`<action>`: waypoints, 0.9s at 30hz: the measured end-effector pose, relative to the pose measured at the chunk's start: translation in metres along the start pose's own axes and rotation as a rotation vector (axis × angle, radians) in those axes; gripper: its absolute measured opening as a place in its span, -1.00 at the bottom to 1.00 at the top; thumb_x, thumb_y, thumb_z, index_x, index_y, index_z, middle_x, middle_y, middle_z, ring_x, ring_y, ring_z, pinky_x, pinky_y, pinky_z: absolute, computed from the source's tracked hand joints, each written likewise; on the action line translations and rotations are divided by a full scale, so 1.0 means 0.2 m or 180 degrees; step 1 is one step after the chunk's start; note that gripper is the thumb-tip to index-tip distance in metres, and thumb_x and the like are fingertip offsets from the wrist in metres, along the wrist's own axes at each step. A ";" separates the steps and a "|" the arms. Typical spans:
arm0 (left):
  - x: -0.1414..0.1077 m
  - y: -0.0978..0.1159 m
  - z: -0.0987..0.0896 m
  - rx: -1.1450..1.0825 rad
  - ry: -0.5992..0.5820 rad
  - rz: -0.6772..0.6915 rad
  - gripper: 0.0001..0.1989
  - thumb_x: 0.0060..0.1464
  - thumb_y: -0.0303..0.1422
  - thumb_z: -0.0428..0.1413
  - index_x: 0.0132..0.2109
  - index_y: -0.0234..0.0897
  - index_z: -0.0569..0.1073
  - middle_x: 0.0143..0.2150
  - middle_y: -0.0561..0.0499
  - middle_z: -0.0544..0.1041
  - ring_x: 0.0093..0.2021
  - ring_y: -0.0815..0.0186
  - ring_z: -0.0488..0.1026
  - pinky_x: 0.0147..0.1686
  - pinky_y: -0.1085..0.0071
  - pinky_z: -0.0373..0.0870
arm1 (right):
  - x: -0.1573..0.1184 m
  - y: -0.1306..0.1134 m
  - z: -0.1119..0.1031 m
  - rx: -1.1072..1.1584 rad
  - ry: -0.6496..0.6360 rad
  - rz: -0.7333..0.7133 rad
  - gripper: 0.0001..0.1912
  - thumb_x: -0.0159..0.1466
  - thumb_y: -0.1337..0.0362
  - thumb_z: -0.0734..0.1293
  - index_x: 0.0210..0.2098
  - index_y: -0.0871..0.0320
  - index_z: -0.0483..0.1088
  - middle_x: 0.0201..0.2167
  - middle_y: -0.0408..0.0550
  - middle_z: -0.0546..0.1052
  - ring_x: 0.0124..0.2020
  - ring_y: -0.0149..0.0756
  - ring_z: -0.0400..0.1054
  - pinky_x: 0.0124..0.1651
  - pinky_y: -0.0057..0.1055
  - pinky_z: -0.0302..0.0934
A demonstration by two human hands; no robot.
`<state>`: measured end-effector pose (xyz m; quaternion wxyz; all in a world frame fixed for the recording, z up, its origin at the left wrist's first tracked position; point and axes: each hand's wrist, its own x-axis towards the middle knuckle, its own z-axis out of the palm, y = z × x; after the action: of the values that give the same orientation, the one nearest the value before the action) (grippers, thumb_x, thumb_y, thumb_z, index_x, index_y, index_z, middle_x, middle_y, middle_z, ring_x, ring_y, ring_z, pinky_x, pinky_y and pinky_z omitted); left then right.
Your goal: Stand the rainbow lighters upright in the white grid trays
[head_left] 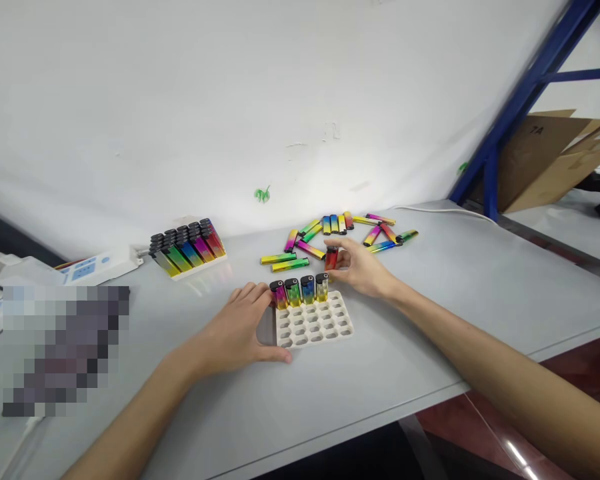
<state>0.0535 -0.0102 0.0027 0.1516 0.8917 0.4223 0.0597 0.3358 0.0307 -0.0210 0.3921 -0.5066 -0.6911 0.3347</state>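
Note:
A white tray with rows of oval holes (pixel 314 327) lies on the table in front of me. Several lighters (pixel 307 291) stand upright in its back row: pink, green, blue and silver-yellow. My left hand (pixel 235 327) braces the tray's left side, thumb at the front corner and fingers by the back corner. Just behind the right end of that row, my right hand (pixel 357 267) pinches a red lighter (pixel 331 259) upright between thumb and fingers. The lighter's lower end is partly hidden by the fingers.
Loose lighters (pixel 310 250) lie scattered behind the tray, near the wall. A full rack of lighters (pixel 187 247) stands back left. At left are a white power strip (pixel 97 263) and a pixelated object (pixel 65 350). Cardboard boxes (pixel 545 160) sit beyond a blue frame (pixel 510 113).

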 end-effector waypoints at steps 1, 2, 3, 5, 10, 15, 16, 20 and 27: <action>0.00 0.00 0.00 -0.0003 -0.0004 0.0006 -0.37 -0.16 0.22 0.22 -0.18 -0.21 0.35 -0.07 -0.11 0.41 -0.04 -0.01 0.31 -0.02 0.06 0.31 | 0.00 -0.01 0.01 0.0003 -0.0062 0.0042 -0.56 0.16 0.16 0.42 0.01 0.17 0.40 -0.20 0.00 0.51 -0.28 -0.23 0.42 -0.15 -0.23 0.36; 0.00 0.00 0.00 -0.0006 -0.0004 0.0011 -0.36 -0.16 0.23 0.22 -0.17 -0.21 0.36 -0.06 -0.12 0.41 -0.03 -0.01 0.31 -0.01 0.06 0.31 | -0.01 -0.01 0.01 -0.0012 -0.0107 0.0072 -0.68 0.21 0.14 0.38 -0.11 0.17 0.44 -0.29 -0.04 0.52 -0.30 -0.24 0.41 -0.18 -0.24 0.33; 0.00 0.01 0.00 -0.0005 -0.0001 0.0013 -0.36 -0.15 0.22 0.21 -0.16 -0.21 0.36 -0.06 -0.12 0.41 -0.02 -0.01 0.31 0.00 0.06 0.30 | -0.01 -0.02 0.01 -0.0033 -0.0134 0.0084 -0.76 0.25 0.13 0.34 -0.20 0.16 0.44 -0.34 -0.07 0.52 -0.31 -0.25 0.39 -0.20 -0.27 0.30; 0.00 0.01 0.00 0.0002 -0.0005 0.0001 -0.37 -0.13 0.22 0.21 -0.15 -0.21 0.36 -0.04 -0.12 0.41 -0.01 -0.01 0.31 0.01 0.06 0.30 | -0.01 -0.03 0.01 -0.0054 -0.0097 0.0074 -0.82 0.31 0.16 0.26 -0.27 0.13 0.41 -0.40 -0.11 0.51 -0.35 -0.29 0.36 -0.23 -0.31 0.25; 0.00 0.02 -0.01 -0.0002 -0.0013 -0.0019 -0.31 -0.18 0.28 0.19 -0.15 -0.22 0.38 -0.05 -0.13 0.42 -0.02 -0.01 0.31 0.01 0.05 0.30 | -0.02 -0.06 0.02 0.0656 -0.0026 0.0492 -0.86 0.32 0.23 0.18 -0.19 0.07 0.33 -0.64 -0.30 0.20 -0.63 -0.42 0.08 -0.54 -0.46 0.02; 0.00 0.01 0.00 -0.0013 0.0017 -0.0006 -0.31 -0.19 0.29 0.18 -0.17 -0.22 0.38 -0.03 -0.13 0.41 -0.02 -0.01 0.31 0.02 0.04 0.30 | -0.03 -0.09 0.01 0.1476 -0.0060 0.0881 -0.72 0.35 0.04 0.17 -0.30 0.11 0.31 -0.62 -0.30 0.07 -0.67 -0.49 -0.17 -0.64 -0.49 -0.24; 0.00 0.01 0.00 -0.0014 0.0023 -0.0001 -0.31 -0.19 0.29 0.18 -0.17 -0.22 0.38 -0.03 -0.13 0.41 -0.02 -0.01 0.31 0.02 0.04 0.30 | -0.03 -0.09 0.01 0.1466 -0.0035 0.0877 -0.69 0.35 0.01 0.16 -0.31 0.12 0.30 -0.62 -0.28 0.11 -0.68 -0.49 -0.13 -0.64 -0.49 -0.22; 0.00 0.01 0.00 -0.0026 0.0067 0.0041 -0.31 -0.19 0.29 0.19 -0.16 -0.21 0.39 -0.05 -0.12 0.42 -0.02 0.00 0.31 0.01 0.06 0.30 | -0.03 -0.08 0.01 0.1247 0.0075 0.0786 -0.73 0.31 0.02 0.25 -0.33 0.09 0.27 -0.66 -0.27 0.24 -0.72 -0.48 -0.01 -0.66 -0.49 -0.17; 0.00 0.01 0.00 -0.0052 0.0078 0.0024 -0.31 -0.19 0.28 0.19 -0.14 -0.21 0.41 -0.05 -0.11 0.43 -0.03 0.01 0.33 -0.01 0.08 0.31 | -0.04 -0.08 0.01 0.1726 -0.0235 0.0815 -0.52 0.30 -0.16 0.23 -0.38 0.14 0.37 -0.72 -0.32 0.07 -0.72 -0.50 -0.15 -0.67 -0.48 -0.22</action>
<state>0.0555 -0.0120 0.0033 0.1535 0.8912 0.4204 0.0747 0.3282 0.0189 -0.0107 0.4422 -0.4540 -0.5208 0.5719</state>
